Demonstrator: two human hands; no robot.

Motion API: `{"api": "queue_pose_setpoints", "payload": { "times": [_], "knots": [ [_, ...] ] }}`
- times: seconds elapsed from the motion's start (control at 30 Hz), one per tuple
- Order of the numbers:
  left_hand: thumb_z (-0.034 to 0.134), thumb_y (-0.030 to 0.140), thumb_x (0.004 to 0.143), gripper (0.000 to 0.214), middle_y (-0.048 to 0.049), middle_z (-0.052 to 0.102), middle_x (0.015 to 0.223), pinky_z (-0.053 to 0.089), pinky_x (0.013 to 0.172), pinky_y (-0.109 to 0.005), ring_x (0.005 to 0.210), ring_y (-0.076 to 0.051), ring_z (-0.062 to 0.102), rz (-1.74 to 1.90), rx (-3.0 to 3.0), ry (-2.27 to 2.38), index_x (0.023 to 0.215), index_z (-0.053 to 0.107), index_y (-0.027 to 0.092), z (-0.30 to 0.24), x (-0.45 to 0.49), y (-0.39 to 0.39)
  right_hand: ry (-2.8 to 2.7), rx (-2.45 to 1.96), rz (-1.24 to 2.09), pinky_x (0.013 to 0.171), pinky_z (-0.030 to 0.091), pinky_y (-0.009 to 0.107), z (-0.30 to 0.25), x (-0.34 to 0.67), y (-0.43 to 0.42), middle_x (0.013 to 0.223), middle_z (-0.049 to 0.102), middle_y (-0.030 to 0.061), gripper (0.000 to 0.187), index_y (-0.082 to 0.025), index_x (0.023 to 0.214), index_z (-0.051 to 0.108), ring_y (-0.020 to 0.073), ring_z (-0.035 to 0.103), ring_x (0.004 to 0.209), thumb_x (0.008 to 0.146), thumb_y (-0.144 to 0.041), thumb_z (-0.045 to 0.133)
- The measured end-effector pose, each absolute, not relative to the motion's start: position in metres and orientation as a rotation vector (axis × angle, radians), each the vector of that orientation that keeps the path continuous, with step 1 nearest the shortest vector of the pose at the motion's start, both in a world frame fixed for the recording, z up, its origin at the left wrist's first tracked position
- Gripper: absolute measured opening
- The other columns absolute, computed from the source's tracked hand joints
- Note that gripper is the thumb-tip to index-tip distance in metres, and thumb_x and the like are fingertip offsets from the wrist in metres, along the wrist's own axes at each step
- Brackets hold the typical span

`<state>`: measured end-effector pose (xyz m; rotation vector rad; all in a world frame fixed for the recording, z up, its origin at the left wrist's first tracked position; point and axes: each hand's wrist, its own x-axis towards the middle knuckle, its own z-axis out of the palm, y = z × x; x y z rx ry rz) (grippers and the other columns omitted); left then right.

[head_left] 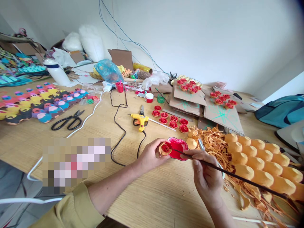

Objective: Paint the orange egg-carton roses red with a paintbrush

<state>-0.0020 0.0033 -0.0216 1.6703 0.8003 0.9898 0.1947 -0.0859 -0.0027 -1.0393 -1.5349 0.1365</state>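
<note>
My left hand [150,155] pinches a small orange flower [163,148] with red paint on its middle petals. In my right hand [207,179] is a long, dark-handled paintbrush [234,174], its tip at the centre of the flower. Just behind both hands lies a shallow dish [180,148] coated with red paint, partly covered by my fingers. Several finished-looking red flowers [173,124] with yellowish edges stand in rows beyond the dish. A plain orange cup piece [192,143] is to the dish's right.
A yellow glue gun [140,121] with a black cord lies near the table's middle. Black scissors [68,122] are at left. Orange scraps [213,142] and an orange egg tray [263,158] fill the right. Cardboard sheets [220,115] carry more red flowers; a white bottle [57,72] stands back left.
</note>
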Motion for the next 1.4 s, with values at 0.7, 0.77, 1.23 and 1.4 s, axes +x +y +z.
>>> {"api": "queue_pose_setpoints", "payload": {
  "times": [0.7,0.77,1.23,1.4],
  "knots": [
    [0.081,0.026,0.078,0.041,-0.0074,0.077,0.109,0.057,0.085,-0.029,0.096,-0.022,0.073,0.987,1.717,0.843,0.116,0.067,0.018,-0.020,-0.002,0.002,-1.494,-1.041,0.148,0.080,0.066,0.037,-0.005,0.191,-0.091,0.107,0.078,0.0070,0.013,-0.025,0.107,0.062,0.0199,0.078,0.095,0.102,-0.014,0.059],
    [0.083,0.029,0.079,0.043,-0.0077,0.077,0.109,0.058,0.085,-0.029,0.097,-0.022,0.073,0.975,1.730,0.837,0.117,0.067,0.018,-0.020,-0.002,0.001,-1.428,-1.025,0.158,0.079,0.066,0.036,-0.006,0.189,-0.089,0.103,0.078,0.0062,0.009,-0.024,0.104,0.062,0.0194,0.077,0.093,0.102,-0.016,0.060],
    [0.084,0.026,0.079,0.044,-0.0072,0.077,0.112,0.057,0.086,-0.029,0.099,-0.022,0.073,0.942,1.742,0.777,0.120,0.068,0.019,-0.026,-0.003,0.001,-1.505,-1.068,0.103,0.081,0.064,0.036,-0.008,0.185,-0.087,0.103,0.078,0.0052,0.015,-0.026,0.109,0.065,0.0199,0.077,0.094,0.100,-0.014,0.063],
    [0.085,0.031,0.081,0.040,-0.0079,0.077,0.112,0.056,0.083,-0.028,0.098,-0.022,0.072,0.968,1.794,0.816,0.115,0.068,0.019,-0.019,-0.003,0.000,-1.589,-1.062,0.143,0.082,0.065,0.036,-0.010,0.187,-0.093,0.110,0.076,0.0065,0.026,-0.027,0.118,0.063,0.0195,0.077,0.097,0.100,-0.008,0.061]
  ]
}}
